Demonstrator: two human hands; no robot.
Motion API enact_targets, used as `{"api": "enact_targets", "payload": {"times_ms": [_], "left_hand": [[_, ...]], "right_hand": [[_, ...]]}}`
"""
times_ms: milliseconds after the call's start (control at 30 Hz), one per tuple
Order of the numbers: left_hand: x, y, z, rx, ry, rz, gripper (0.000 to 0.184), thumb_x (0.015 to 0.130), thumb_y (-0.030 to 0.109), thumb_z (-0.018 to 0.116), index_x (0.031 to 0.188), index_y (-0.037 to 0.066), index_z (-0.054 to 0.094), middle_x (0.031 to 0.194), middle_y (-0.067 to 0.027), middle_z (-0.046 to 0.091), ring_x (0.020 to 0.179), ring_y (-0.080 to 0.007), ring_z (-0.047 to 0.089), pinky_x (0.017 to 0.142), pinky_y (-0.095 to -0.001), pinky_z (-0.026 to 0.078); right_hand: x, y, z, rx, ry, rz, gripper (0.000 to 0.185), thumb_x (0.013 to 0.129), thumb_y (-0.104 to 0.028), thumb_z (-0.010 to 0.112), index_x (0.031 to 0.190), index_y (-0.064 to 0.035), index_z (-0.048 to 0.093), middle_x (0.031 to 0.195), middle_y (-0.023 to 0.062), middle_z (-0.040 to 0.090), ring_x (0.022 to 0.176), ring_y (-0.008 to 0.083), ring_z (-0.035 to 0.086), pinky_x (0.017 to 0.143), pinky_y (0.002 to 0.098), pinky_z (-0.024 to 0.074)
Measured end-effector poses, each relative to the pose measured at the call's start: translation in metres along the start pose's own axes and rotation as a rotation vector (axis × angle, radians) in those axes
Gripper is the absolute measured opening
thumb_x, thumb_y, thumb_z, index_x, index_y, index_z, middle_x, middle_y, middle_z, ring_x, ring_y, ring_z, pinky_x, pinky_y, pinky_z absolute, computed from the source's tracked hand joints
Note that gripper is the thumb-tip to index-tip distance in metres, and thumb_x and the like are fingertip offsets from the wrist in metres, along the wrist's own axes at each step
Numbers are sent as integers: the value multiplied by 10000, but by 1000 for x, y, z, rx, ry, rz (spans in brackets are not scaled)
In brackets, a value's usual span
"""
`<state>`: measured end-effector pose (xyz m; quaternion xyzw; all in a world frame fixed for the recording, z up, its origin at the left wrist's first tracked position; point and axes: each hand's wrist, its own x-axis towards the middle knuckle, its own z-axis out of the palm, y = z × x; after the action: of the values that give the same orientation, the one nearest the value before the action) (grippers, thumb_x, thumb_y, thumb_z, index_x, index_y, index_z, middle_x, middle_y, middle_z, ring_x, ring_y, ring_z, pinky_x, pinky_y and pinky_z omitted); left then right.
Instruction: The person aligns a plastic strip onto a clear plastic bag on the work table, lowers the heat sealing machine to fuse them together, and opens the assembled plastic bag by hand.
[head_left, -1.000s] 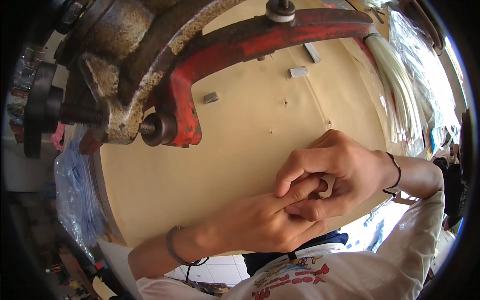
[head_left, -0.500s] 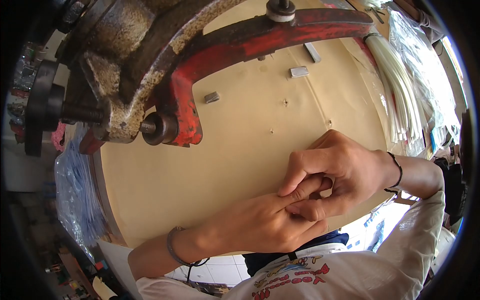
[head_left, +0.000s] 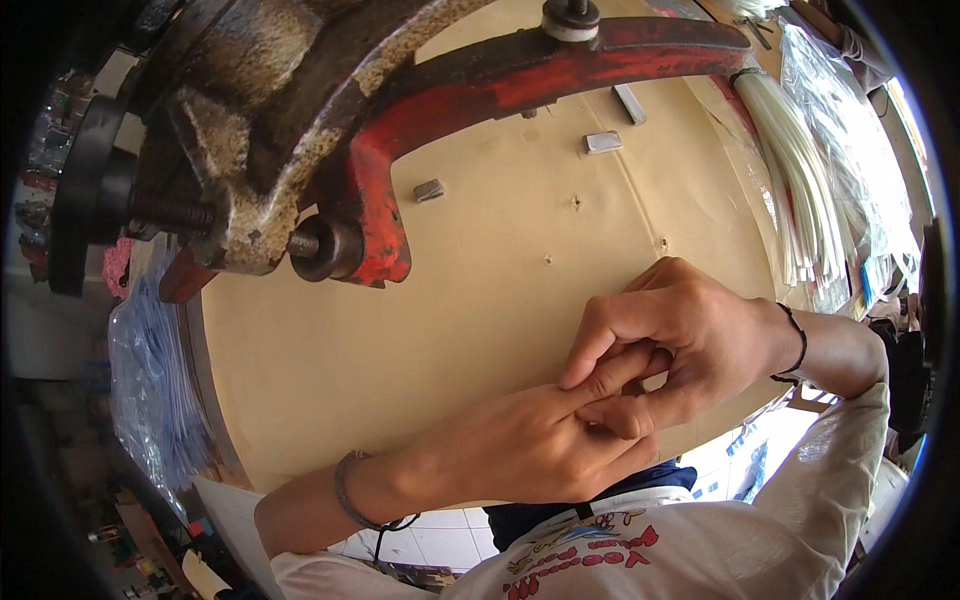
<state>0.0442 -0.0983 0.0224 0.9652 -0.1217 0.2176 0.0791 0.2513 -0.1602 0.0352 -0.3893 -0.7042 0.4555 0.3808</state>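
Both hands meet over the front edge of the brown-covered table [head_left: 400,380]. My right hand [head_left: 680,345] is curled, its thumb and fingers closed round the fingers of my left hand. Underneath and to the left, my left hand [head_left: 545,445] lies back upward, its fingers bent and partly hidden by the right one. Whether any small object lies between the fingers cannot be made out. A dark cord bracelet circles each wrist.
A large machine with a red curved arm [head_left: 380,190] spans the upper left. Small metal blocks [head_left: 603,142] lie beyond the hands. White strips [head_left: 795,180] in clear plastic are at the right, a bag of bluish strips [head_left: 160,380] at the left. Part of another person shows top right.
The view has shifted very slightly against the machine and blocks. My hands remain clasped, with small movements of the right fingers along the left ones.
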Motion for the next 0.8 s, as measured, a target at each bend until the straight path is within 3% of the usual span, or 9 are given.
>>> {"api": "enact_targets", "payload": {"times_ms": [67,167,267,433,500,700,800], "left_hand": [[-2,2,1,-16,13,-15,177,928,231,631,909,57,653,1046,-107,680,1214,-278,665,1048,-439,522],[-1,2,2,-13,28,-16,170,928,227,630,904,60,652,1016,-102,671,1244,-289,651,1055,-435,517],[5,-3,-2,15,50,18,159,931,211,624,869,65,631,926,-67,634,1092,-223,703,966,-370,556],[-5,-3,6,-32,39,18,160,934,182,618,820,77,578,825,-7,555,741,-111,654,748,-276,561],[-4,-4,8,-65,65,11,164,935,178,620,812,82,568,810,6,540,688,-98,634,707,-266,554],[-4,-4,7,-56,68,5,172,936,184,634,812,89,563,789,12,517,693,-102,637,680,-272,545],[-6,-3,9,-53,65,-2,171,933,190,639,819,84,569,795,11,518,697,-105,638,677,-278,546]], "right_hand": [[0,-1,0,-6,-3,7,205,847,-87,825,1004,-18,714,768,59,727,636,211,720,546,301,508],[1,-2,0,-13,-3,6,207,847,-91,825,1006,-21,713,772,55,726,634,211,720,544,300,509],[2,-2,1,-36,8,-7,189,855,-77,816,1007,-29,715,779,48,725,616,199,708,528,296,493],[3,-1,-1,28,-9,-105,188,883,-34,765,1055,-62,694,765,36,709,569,167,662,491,293,453],[4,2,0,11,-16,-174,225,897,-38,716,1105,-89,646,721,22,679,534,161,630,480,301,445],[3,5,5,58,52,-126,150,888,-15,773,1030,-52,743,772,42,723,532,157,618,477,301,423],[5,2,2,34,25,-166,173,886,-24,774,1052,-51,734,775,51,729,587,179,679,497,295,458]]}}
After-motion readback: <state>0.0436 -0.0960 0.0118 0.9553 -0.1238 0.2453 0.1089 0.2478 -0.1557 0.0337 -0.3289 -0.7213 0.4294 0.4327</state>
